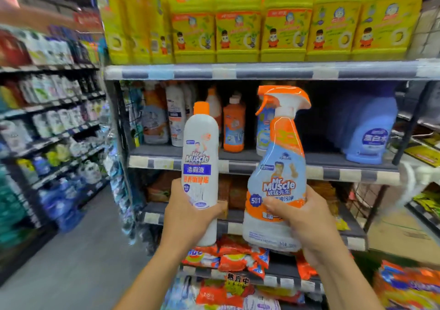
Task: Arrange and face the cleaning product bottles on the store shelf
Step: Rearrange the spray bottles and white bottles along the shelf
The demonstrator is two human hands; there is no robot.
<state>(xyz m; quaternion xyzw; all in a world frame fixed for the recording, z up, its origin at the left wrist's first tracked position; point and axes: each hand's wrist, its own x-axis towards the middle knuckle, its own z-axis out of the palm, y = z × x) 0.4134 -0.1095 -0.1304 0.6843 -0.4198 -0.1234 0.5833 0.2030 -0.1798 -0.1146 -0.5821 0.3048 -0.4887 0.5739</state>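
Mid-task: L grip (188,217) wraps white toilet-cleaner btl (201,167), R grip (302,224) wraps spray btl (278,167), both off the shelf (333,171); back btls (234,126) sit deep, unfaced.

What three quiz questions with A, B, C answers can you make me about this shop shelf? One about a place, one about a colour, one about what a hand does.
1. Where do the yellow jugs stand?
A) on the top shelf
B) on the floor
C) in a basket

2. What colour is the cap of the white bottle in the left hand?
A) green
B) orange
C) black

3. What is the right hand doing?
A) hanging open
B) pressing a price tag
C) gripping the spray bottle

Answers: 1 A, they stand in a row on the highest shelf in view; 2 B, its cap is orange; 3 C, its fingers curl round the bottle's lower part.
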